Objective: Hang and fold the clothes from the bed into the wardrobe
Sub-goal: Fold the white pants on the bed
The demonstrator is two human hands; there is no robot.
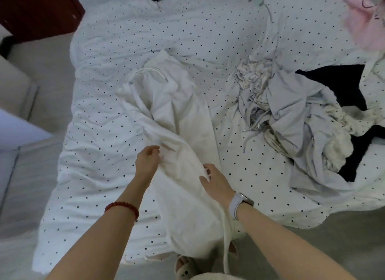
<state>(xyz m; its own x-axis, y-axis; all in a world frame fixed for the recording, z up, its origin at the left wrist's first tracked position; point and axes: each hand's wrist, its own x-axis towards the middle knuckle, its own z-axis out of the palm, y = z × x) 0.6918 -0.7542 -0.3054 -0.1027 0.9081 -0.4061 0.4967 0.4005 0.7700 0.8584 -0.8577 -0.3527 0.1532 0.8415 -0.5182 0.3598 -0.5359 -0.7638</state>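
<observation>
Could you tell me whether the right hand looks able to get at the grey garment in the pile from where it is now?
Probably yes: the right hand grips the white garment, and only bare dotted bedding separates it from the grey garment.

Bare forearms, red bead bracelet (123,207) left, pale-strapped watch (239,203) right, cream slippers (184,268)

A grey floor (50,75) runs left of the bed (116,42), which wears a dotted white cover. A dark red door (35,8) stands top left, a pale cabinet (14,85) below it.
</observation>
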